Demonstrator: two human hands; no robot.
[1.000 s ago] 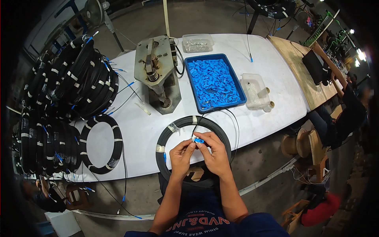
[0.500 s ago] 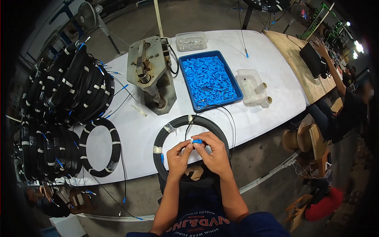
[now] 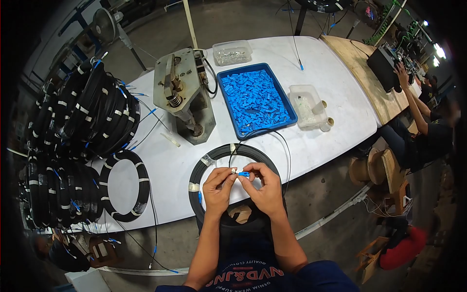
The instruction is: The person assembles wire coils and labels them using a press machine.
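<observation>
Between my hands, over a black cable coil (image 3: 196,173) at the table's front edge, is a small blue connector (image 3: 243,173) with a whitish end (image 3: 234,171). My right hand (image 3: 262,189) pinches the blue part between thumb and fingers. The whitish end sits in the closed fingertips of my left hand (image 3: 219,189). A thin black cable runs from the coil up behind my fingers. Beyond the coil stands a blue tray (image 3: 293,121) filled with many small blue connectors.
A metal press (image 3: 182,92) stands left of the tray. Clear boxes (image 3: 232,52) lie behind and right of it, near small spools (image 3: 327,124). Black coils (image 3: 82,112) are piled at the left. Two co-workers (image 3: 423,141) are at the right.
My hands have shifted slightly left, and more of the blue connector shows between them. The view has moved a little. The co-worker's arm at the right has lowered toward the black box.
</observation>
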